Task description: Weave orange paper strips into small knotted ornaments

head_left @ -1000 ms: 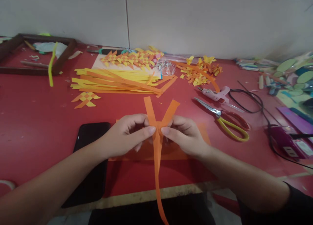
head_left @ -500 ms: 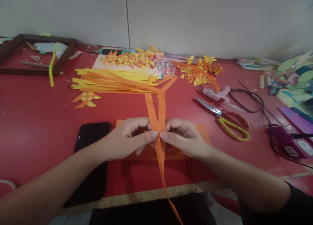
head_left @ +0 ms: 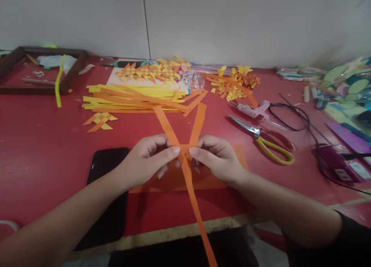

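Between thumb and fingers, my left hand (head_left: 155, 158) pinches an orange paper strip (head_left: 193, 193). My right hand (head_left: 217, 156) pinches it too, a little to the right. Two ends of orange paper spread upward in a V above my thumbs, and one long tail hangs down past the table's front edge. Whether this is one folded strip or two, I cannot tell. Under my hands lies an orange paper sheet (head_left: 162, 187) on the red table. A black phone (head_left: 107, 205) lies beneath my left forearm.
Behind my hands are yellow and orange paper strips (head_left: 130, 98), a woven paper fish (head_left: 101, 121) and several more woven pieces (head_left: 150, 71). To the right lie scissors (head_left: 261, 139), a pink glue gun (head_left: 255, 110) with its cable, and a purple box-like object (head_left: 339, 162). A brown frame (head_left: 71, 75) sits back left.
The upper strip ends drew close together, then spread into a wider V. The hanging tail has swung to the right. Both hands keep their pinch, their thumbs now slightly farther apart.
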`<state>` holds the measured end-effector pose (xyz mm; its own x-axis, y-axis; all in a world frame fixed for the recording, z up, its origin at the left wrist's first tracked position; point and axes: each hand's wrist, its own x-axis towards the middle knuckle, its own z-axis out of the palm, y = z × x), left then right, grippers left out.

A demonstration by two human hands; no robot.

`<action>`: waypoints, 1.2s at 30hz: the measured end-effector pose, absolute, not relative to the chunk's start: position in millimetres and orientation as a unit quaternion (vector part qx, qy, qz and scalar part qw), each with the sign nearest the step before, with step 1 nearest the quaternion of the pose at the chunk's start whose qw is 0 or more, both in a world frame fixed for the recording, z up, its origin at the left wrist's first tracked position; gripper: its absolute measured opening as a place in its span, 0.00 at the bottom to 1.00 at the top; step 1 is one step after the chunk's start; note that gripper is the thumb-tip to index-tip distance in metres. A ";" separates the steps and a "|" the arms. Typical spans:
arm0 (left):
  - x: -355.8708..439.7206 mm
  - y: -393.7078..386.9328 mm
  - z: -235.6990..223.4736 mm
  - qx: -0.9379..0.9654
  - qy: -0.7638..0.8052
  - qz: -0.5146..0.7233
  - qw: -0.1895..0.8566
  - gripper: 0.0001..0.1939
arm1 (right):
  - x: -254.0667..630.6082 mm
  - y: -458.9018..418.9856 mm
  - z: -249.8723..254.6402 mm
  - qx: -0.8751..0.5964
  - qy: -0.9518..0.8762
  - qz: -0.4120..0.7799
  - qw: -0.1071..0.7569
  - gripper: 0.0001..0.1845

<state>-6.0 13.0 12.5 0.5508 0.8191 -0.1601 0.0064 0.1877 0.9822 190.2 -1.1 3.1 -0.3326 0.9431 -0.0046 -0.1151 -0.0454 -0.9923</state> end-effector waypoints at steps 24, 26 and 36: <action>-6.4 14.3 15.7 0.596 0.355 0.260 0.672 0.10 | 190.3 -0.8 2.7 -0.369 -0.540 0.648 0.390 0.17; -6.4 15.4 15.6 0.594 0.359 0.268 0.668 0.10 | 190.1 -0.6 2.7 -0.379 -0.535 0.639 0.402 0.17; -7.4 11.6 16.7 0.607 0.342 0.189 0.692 0.13 | 192.6 0.5 2.2 -0.354 -0.501 0.693 0.379 0.19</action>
<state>-7.4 11.6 16.7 0.6947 0.6767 -0.2439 0.1537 0.1916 0.9694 192.6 0.5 2.2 -0.4634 0.8792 -0.1109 -0.1708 -0.2114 -0.9624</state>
